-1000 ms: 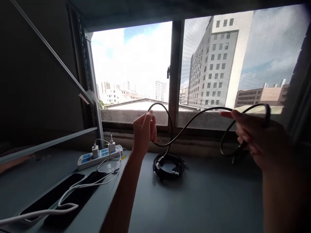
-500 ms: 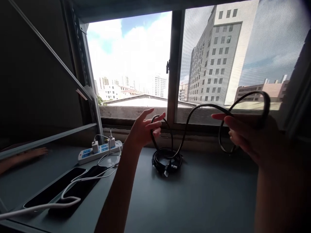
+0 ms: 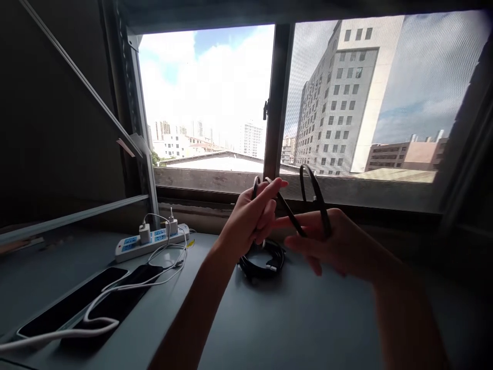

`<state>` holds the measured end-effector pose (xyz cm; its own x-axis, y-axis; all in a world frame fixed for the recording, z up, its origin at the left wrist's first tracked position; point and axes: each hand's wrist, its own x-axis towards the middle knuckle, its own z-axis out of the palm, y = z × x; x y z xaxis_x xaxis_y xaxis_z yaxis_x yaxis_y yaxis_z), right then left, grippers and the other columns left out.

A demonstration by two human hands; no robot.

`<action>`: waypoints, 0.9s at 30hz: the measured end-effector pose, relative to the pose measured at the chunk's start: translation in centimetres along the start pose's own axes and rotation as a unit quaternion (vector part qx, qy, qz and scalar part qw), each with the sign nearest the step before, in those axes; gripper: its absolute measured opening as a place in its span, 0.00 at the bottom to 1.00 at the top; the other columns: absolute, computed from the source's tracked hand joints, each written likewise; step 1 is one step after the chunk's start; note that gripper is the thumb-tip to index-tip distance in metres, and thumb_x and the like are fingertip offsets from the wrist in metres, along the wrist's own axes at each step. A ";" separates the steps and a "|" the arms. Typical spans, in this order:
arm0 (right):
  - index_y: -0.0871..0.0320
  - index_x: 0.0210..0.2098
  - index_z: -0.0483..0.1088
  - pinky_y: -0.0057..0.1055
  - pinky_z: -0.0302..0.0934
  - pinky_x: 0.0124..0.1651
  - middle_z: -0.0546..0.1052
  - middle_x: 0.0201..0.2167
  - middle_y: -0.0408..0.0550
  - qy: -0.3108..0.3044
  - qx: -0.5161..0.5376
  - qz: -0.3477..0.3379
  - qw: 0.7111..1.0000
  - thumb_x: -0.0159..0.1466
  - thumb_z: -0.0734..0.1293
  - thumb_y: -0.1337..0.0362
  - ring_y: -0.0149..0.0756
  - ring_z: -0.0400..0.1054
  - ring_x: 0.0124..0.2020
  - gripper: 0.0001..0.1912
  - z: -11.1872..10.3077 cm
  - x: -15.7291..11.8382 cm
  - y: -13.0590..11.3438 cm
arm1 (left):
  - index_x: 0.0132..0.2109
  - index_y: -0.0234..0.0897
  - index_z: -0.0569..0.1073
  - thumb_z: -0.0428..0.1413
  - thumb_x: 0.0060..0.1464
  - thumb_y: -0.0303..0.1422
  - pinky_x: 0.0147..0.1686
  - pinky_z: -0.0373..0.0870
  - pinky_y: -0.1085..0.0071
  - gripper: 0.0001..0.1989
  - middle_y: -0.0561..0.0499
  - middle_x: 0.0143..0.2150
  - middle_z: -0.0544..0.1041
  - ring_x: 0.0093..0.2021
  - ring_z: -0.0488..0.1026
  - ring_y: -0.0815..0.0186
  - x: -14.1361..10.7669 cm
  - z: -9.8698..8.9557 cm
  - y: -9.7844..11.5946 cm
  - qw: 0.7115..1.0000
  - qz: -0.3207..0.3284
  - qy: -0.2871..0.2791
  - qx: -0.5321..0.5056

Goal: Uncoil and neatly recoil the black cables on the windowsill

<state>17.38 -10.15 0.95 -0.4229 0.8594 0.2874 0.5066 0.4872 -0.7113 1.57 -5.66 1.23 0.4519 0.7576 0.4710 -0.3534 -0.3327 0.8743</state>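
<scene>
A black cable [image 3: 288,211] runs between my two hands, held above the grey tabletop. My left hand [image 3: 254,213] is closed around a small loop of it, fingers bent. My right hand [image 3: 327,241] pinches the same cable between thumb and fingers, and a larger loop stands up over its back. The two hands are close together, their fingers nearly meeting. Below them, a coil of black cable [image 3: 246,270] with light-coloured connectors lies on the table, partly hidden behind my left hand. Whether the held cable joins that coil cannot be seen now.
To the left, a white power strip [image 3: 123,252] carries two plugged-in chargers. White cables [image 3: 134,285] trail over two dark phones [image 3: 77,298]. Behind the table [image 3: 292,318] is a window [image 3: 280,103] with a dark frame; metal shelf bars [image 3: 77,218] cross the left side.
My right hand has moved left, close to my left hand, bringing its cable loop along. My left hand has closed more around the cable. At far left, another person's hand has drawn back.
</scene>
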 end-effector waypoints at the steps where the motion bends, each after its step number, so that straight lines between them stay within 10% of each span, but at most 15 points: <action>1: 0.56 0.52 0.68 0.20 0.49 0.12 0.71 0.14 0.40 0.000 0.006 -0.007 1.000 0.60 0.61 0.48 0.21 0.53 0.09 0.26 0.1 0.0 0.1 | 0.35 0.36 0.70 0.53 0.56 0.41 0.07 0.42 0.82 0.12 0.63 0.11 0.51 0.08 0.45 0.79 0.0 -0.1 0.1 1.000 0.014 0.010 0.007; 11: 0.57 0.49 0.64 0.20 0.48 0.13 0.75 0.26 0.45 0.300 0.046 -0.045 0.952 0.61 0.59 0.49 0.20 0.55 0.11 0.23 -1.5 0.8 1.6 | 0.33 0.37 0.65 0.52 0.56 0.40 0.07 0.41 0.82 0.10 0.64 0.11 0.52 0.08 0.47 0.79 0.8 -2.4 0.5 0.985 0.088 0.119 0.086; 20: 0.54 0.56 0.60 0.22 0.57 0.20 0.66 0.19 0.37 0.174 0.020 -0.060 0.983 0.56 0.67 0.58 0.27 0.62 0.19 0.29 2.2 1.3 -0.4 | 0.28 0.38 0.63 0.54 0.53 0.42 0.08 0.46 0.79 0.14 0.62 0.10 0.54 0.08 0.52 0.76 0.4 0.0 -0.3 0.991 0.056 0.072 0.102; 27: 0.59 0.45 0.70 0.18 0.48 0.12 0.60 0.14 0.35 0.335 0.107 -0.002 0.936 0.57 0.64 0.61 0.22 0.53 0.13 0.17 -0.8 0.6 0.5 | 0.25 0.36 0.67 0.47 0.55 0.42 0.10 0.49 0.77 0.17 0.59 0.09 0.52 0.10 0.56 0.73 0.8 -1.6 1.0 0.991 0.014 0.132 0.036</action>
<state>18.01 -9.30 1.33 0.1777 0.7973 0.5769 0.3142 0.5096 -0.8010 0.29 -4.49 2.27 0.2106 0.8648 0.4558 -0.2987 -0.3870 0.8723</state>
